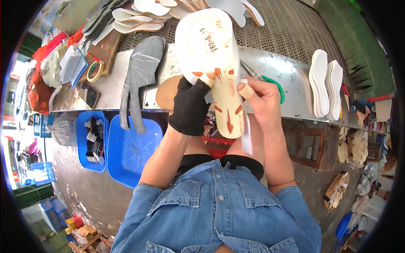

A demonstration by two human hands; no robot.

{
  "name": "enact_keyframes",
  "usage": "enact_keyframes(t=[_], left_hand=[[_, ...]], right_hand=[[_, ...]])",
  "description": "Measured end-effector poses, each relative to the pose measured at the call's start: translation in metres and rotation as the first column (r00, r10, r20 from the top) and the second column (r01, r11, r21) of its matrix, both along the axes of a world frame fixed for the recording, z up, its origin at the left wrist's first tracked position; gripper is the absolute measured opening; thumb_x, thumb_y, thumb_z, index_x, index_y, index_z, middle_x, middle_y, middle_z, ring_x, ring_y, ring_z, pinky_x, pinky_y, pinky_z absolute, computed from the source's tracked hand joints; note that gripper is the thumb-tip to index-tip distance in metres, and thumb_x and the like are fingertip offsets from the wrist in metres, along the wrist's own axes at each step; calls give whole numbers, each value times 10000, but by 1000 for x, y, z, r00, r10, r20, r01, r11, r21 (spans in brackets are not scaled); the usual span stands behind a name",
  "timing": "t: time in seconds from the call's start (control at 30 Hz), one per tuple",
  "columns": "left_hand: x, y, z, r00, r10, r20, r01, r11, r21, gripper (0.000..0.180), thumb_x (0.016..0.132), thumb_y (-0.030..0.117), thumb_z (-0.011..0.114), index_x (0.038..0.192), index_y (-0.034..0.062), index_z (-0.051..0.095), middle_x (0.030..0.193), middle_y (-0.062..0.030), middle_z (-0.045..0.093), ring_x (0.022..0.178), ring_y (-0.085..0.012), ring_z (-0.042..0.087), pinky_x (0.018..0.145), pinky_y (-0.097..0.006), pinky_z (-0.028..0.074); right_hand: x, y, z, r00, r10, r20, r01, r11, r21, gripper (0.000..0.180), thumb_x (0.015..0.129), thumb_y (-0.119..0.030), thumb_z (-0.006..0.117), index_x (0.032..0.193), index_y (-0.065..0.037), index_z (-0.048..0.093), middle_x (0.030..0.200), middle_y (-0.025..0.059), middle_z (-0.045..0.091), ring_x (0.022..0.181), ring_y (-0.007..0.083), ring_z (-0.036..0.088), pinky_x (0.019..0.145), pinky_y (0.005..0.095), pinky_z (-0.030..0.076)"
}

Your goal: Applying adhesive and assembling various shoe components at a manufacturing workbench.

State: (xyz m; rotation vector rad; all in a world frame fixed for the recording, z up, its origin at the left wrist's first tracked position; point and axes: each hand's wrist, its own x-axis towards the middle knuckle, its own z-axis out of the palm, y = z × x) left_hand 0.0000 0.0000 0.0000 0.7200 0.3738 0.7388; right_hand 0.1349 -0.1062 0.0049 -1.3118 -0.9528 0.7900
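Note:
A cream-coloured shoe insole (205, 55) with handwriting and reddish-brown marks is held up above the metal bench edge, its wide end pointing away from me. My left hand (189, 105), in a black fingerless glove, is closed on the insole's left side near its middle. At the right side, my right hand (266, 99) pinches a thin white strip (247, 142) against or close to the insole's edge. Tape wraps that thumb. The strip's lower end hangs down past the insole's narrow end. Behind the insole, a tan rounded piece (165, 93) lies partly hidden.
Green-handled scissors (278, 87) lie right of the insole, near two white insole stacks (319, 84). Grey wrapped pieces (145, 63) overhang the bench at left. Blue bins (133, 152) stand below. More insoles (137, 21) rest on the mesh surface (291, 29) beyond.

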Motion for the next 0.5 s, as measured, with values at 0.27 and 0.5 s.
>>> enact_keyframes(t=[0.27,0.5], left_hand=[[-8,6,-12,988,-151,29,150,988,29,399,862,190,668,1215,47,547,1075,-64,636,970,-171,616,845,-335,501],[-3,-1,-23,970,-224,92,235,963,-133,454,865,203,669,1262,59,504,1145,-81,604,1021,-187,601,888,-349,497]], right_hand=[[-11,3,1,970,64,-234,-6,971,240,207,870,-185,663,838,-9,559,807,23,584,690,47,530,594,203,432],[-11,11,18,996,-27,-82,41,982,182,193,842,-110,686,942,0,563,775,-4,608,673,20,552,556,161,430]])
